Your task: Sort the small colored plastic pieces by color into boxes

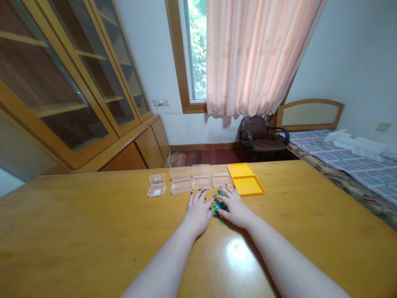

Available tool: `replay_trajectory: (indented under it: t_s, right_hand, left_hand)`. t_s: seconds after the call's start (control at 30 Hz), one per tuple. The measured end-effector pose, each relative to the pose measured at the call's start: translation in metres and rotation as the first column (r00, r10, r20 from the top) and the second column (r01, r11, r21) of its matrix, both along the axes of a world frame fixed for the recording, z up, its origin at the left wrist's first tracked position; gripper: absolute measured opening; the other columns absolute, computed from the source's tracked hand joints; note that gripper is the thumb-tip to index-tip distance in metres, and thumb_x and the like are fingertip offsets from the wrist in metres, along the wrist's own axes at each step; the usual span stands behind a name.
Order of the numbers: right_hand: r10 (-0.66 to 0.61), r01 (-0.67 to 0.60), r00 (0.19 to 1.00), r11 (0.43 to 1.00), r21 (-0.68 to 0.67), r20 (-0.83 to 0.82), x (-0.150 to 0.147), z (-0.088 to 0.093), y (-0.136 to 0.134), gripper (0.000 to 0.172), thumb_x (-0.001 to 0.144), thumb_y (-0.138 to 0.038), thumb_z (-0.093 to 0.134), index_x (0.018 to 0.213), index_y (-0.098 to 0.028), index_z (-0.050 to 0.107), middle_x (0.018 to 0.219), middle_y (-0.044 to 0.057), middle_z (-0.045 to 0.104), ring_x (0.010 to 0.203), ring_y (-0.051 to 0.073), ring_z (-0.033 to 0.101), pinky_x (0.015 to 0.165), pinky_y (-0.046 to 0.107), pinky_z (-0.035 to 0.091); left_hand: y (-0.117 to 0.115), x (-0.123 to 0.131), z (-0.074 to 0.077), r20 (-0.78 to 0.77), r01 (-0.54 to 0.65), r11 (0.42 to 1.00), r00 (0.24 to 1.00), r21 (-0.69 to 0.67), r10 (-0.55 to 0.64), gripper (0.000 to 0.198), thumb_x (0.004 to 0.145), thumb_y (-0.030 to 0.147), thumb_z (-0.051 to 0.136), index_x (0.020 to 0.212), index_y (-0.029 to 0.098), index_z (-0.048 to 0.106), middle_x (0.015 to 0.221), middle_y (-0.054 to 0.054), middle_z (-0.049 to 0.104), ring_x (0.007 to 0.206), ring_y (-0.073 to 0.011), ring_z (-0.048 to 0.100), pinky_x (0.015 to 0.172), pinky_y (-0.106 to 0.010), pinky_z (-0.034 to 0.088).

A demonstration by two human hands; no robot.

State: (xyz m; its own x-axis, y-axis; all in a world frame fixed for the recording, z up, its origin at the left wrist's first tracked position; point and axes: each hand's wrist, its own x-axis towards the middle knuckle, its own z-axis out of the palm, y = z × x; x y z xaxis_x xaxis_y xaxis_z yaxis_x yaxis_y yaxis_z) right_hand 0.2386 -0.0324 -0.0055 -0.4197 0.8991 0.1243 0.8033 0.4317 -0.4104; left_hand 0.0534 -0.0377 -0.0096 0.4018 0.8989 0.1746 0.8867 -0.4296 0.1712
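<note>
A small pile of green and blue pieces (219, 207) lies on the wooden table, too small for me to tell their kind. My left hand (199, 213) rests at the pile's left side, its fingers spread and pointing away from me. Over the pile's right side is my right hand (235, 208), fingers apart, covering part of it. One or two green bits sit loose on the near side. Just beyond my fingers stand clear plastic boxes with raised lids: a left one (181, 186), a middle one (202, 182) and a right one (222, 180).
An open yellow case (248, 186) lies right of the clear boxes. A smaller clear box (156, 190) stands at their left. Past the wooden table (93, 231) are a brown armchair (263, 142), a glass-door cabinet (124, 128) and a bed (350, 155).
</note>
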Motion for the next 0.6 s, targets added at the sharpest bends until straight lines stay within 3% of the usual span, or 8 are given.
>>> replay_trajectory:
  t_s: [0.2, 0.43, 0.6]
  right_hand:
    - [0.012, -0.009, 0.999, 0.998, -0.063, 0.039, -0.0012, -0.0032, 0.0006, 0.055, 0.081, -0.050, 0.048, 0.131, -0.030, 0.040, 0.146, 0.007, 0.022, 0.135, 0.030, 0.011, 0.105, 0.054, 0.008]
    - [0.005, -0.002, 0.999, 0.997, -0.078, 0.038, -0.0015, -0.0042, 0.0010, 0.059, 0.080, -0.049, 0.049, 0.133, -0.024, 0.038, 0.146, 0.009, 0.023, 0.135, 0.028, 0.011, 0.106, 0.052, 0.007]
    - [0.011, -0.008, 0.999, 0.998, -0.069, 0.050, -0.0018, -0.0056, 0.0007, 0.059, 0.081, -0.053, 0.045, 0.133, -0.026, 0.036, 0.146, 0.009, 0.021, 0.135, 0.029, 0.010, 0.106, 0.053, 0.007]
  left_hand:
    - [0.0006, -0.0002, -0.0040, -0.023, -0.038, 0.999, 0.999, 0.006, 0.038, 0.043, 0.078, 0.022, 0.049, 0.121, 0.029, 0.051, 0.135, -0.007, 0.041, 0.129, -0.0281, 0.025, 0.106, -0.052, 0.014]
    - [0.0008, -0.0004, -0.0037, -0.024, 0.019, 1.000, 1.000, 0.005, -0.018, 0.046, 0.077, 0.023, 0.050, 0.122, 0.032, 0.050, 0.134, -0.006, 0.042, 0.128, -0.0273, 0.027, 0.105, -0.052, 0.016]
    - [0.0020, -0.0016, -0.0041, -0.002, -0.077, 0.997, 0.997, 0.021, 0.077, 0.041, 0.076, 0.020, 0.050, 0.117, 0.025, 0.056, 0.131, -0.008, 0.046, 0.126, -0.0285, 0.030, 0.105, -0.052, 0.019]
